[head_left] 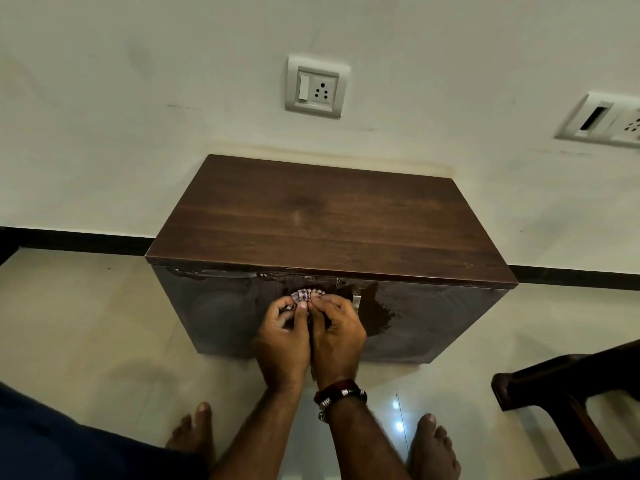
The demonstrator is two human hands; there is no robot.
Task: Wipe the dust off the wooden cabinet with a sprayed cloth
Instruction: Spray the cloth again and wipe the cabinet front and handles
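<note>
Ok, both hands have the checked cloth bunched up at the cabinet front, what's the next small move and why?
Probably flatten the checked cloth against the cabinet front and wipe sideways: the left hand and right hand only pinch it bunched, and wet streaks show near the top edge.

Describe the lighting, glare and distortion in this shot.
Head view: dim, warm light; wide-angle lens bows the wall and tilts the sockets; bright glare spots on the floor tiles; sheen on the cabinet front; hands and cloth slightly soft.
</note>
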